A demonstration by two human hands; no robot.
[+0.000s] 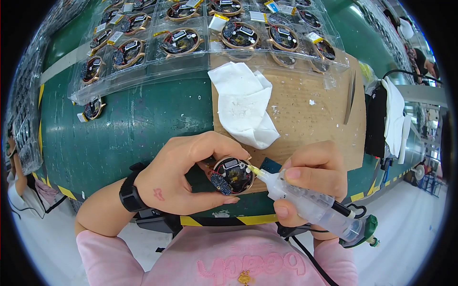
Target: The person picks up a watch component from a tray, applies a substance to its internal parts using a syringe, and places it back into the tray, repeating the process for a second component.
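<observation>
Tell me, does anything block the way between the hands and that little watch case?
Nothing visible does: the left hand holds the watch case, and the dispensing syringe in the right hand has its yellowish tip at the case's edge.

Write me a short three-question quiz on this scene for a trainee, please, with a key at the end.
1. Multiple choice: what does the right hand hold?
A) a screwdriver
B) a clear syringe
C) a paintbrush
2. True or false: the metal tweezers lie to the right of the white cloth, as seen in the picture.
3. Fill in: the syringe's yellowish tip is at the rim of a round device held in the ____ hand.

Key: 1. B. 2. True. 3. Left: the left hand holds it between the thumb and fingers.
</observation>
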